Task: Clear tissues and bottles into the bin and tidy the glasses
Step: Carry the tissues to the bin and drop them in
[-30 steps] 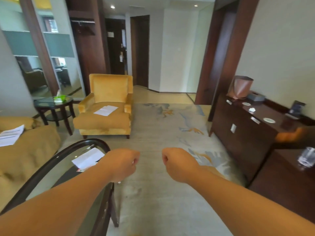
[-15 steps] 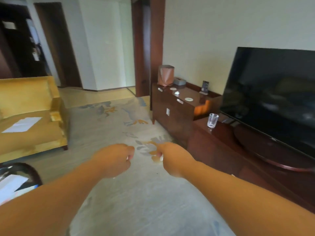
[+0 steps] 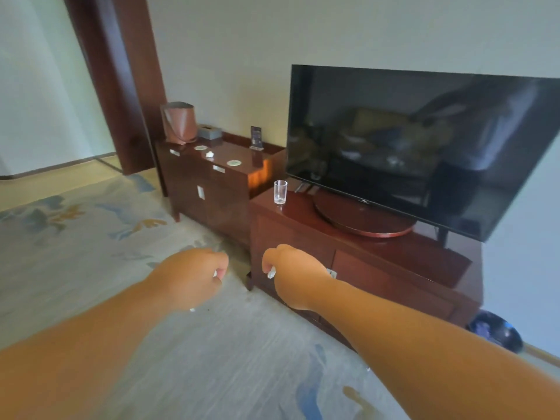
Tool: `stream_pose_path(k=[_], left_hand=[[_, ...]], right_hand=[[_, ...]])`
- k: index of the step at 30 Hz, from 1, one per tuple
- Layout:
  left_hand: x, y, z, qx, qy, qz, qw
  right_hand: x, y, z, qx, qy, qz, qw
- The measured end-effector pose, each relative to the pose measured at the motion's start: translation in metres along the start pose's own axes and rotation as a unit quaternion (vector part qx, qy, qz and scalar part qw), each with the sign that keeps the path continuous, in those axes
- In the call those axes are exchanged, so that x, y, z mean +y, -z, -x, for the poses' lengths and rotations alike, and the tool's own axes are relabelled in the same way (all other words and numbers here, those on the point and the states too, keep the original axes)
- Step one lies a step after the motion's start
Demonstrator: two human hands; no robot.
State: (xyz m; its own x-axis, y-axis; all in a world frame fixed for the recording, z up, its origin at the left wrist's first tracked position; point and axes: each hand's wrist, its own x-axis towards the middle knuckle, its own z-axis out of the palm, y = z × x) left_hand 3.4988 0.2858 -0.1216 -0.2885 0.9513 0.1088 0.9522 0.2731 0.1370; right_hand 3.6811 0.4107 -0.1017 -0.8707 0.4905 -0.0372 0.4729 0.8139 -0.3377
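Two fists out front above the carpet [image 3: 91, 237]: left hand [image 3: 194, 277] and right hand [image 3: 292, 274], each curled tight on a scrap of white tissue [image 3: 271, 272] peeking between the fingers. Well beyond them, upright on the low TV cabinet [image 3: 378, 268], a clear glass [image 3: 280, 192]. Farther left on the sideboard [image 3: 212, 189], a brown bin [image 3: 178, 122] and a crumpled tissue [image 3: 209, 154]. Since half a second ago: swung right, yellow armchair gone from sight, television [image 3: 424, 147] looming larger, fists clenched as before.
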Motion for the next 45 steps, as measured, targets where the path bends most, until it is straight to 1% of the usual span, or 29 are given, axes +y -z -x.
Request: stream_pose_path(k=[4, 9, 12, 15, 19, 24, 28, 34, 39, 41, 45], left_hand=[[-0.008, -0.002, -0.013, 0.011, -0.023, -0.005, 1.0], [-0.021, -0.002, -0.023, 0.006, -0.039, 0.001, 0.999], [-0.037, 0.004, -0.025, -0.001, -0.041, -0.003, 0.999], [-0.06, 0.014, -0.029, 0.001, -0.026, -0.001, 1.0], [-0.093, 0.02, -0.041, 0.001, 0.009, -0.01, 1.0], [-0.143, 0.022, -0.089, 0.0, 0.055, -0.028, 0.998], [-0.172, 0.019, -0.135, -0.014, 0.08, -0.05, 0.995], [-0.237, 0.037, -0.205, -0.013, 0.131, -0.029, 0.991], [-0.31, 0.018, -0.258, -0.023, 0.156, -0.027, 0.987], [-0.345, 0.009, -0.284, -0.039, 0.158, -0.035, 0.986], [-0.426, 0.003, -0.352, -0.04, 0.151, -0.019, 0.987]], right_hand=[[0.002, 0.002, -0.001, 0.004, -0.025, -0.009, 1.0], [-0.006, 0.005, -0.017, 0.016, -0.031, -0.01, 0.999], [-0.016, 0.004, -0.034, 0.03, -0.02, -0.01, 0.999], [-0.028, -0.001, -0.059, 0.042, 0.002, -0.01, 0.999], [-0.04, -0.006, -0.105, 0.028, 0.028, -0.012, 0.999], [-0.032, -0.004, -0.187, 0.032, 0.076, -0.006, 0.997], [-0.012, 0.005, -0.265, 0.017, 0.092, -0.007, 0.996], [0.003, 0.018, -0.385, 0.025, 0.115, -0.006, 0.993], [0.002, 0.003, -0.486, 0.014, 0.134, -0.004, 0.991], [-0.001, -0.003, -0.533, 0.01, 0.143, -0.003, 0.99], [-0.002, -0.01, -0.629, 0.001, 0.127, 0.015, 0.992]])
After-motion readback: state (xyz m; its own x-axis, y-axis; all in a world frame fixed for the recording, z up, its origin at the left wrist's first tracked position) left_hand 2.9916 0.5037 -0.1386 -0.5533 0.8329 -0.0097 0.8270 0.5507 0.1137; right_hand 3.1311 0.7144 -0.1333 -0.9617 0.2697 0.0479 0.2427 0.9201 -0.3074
